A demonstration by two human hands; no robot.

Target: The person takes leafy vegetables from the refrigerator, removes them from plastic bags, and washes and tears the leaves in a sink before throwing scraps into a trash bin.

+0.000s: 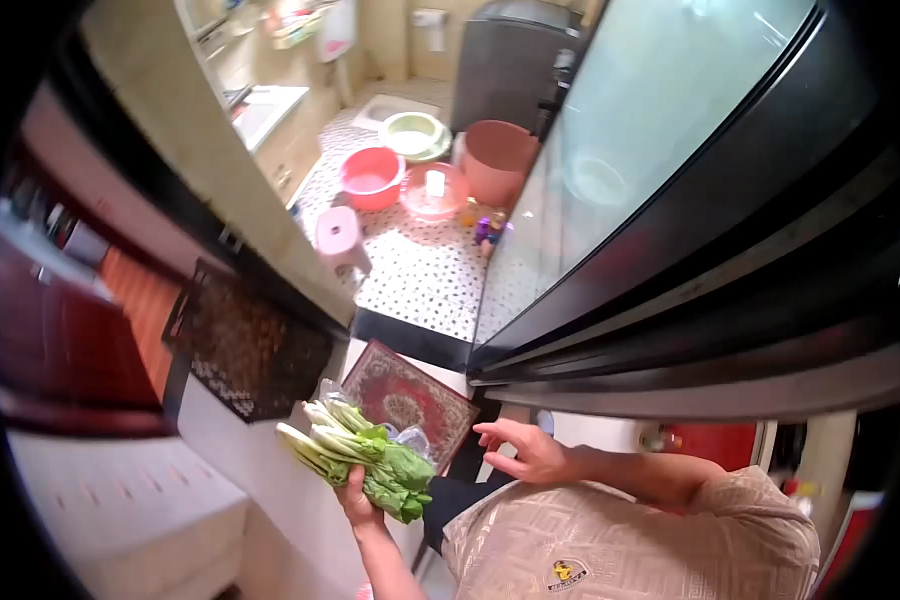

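A bunch of leafy green vegetables [370,455] with pale stalks lies across my left hand [358,500], which is closed round it from below. The stalks point to the left and the leaves to the right. Clear plastic shows behind the bunch. To the right of the leaves, my right hand [525,450] is held apart from them, its fingers spread and holding nothing. A patterned red rug [405,395] lies on the floor beyond both hands.
Past a dark threshold [410,338] are a pink stool [337,235], a red basin [372,178], a green basin [412,133] and a large brown bucket [498,160]. A glass door [660,110] stands right; a dark mat [245,340] lies left.
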